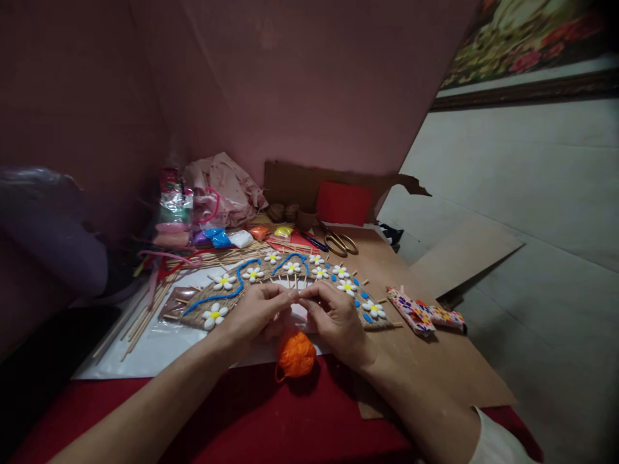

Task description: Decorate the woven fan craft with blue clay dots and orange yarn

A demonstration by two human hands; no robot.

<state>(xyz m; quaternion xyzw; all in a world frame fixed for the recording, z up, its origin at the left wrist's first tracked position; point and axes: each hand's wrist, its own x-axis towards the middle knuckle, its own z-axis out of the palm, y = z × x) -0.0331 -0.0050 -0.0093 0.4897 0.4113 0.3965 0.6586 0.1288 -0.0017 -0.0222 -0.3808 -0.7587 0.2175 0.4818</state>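
An arched piece wrapped in brown twine [329, 290] lies in front of me, with thin wooden sticks jutting from its edges. White clay flowers with yellow centres [224, 281], blue wavy lines [240, 277] and blue dots decorate it. My left hand [264, 312] and my right hand [333, 316] meet at its inner edge, fingertips pinched close together. Whatever is between the fingertips is too small or hidden to make out. Just below the hands sits a ball of orange yarn [296, 354], with a loop of strand at its lower left.
Behind the arch lie bagged coloured clays [220, 238], scissors [341, 241], twine balls and a red sheet [344, 203]. Loose wooden sticks [140, 316] spread at left. A brown board [425, 367] lies at right, bearing a floral-patterned fabric piece [413, 312]. Red cloth [232, 412] covers the near edge.
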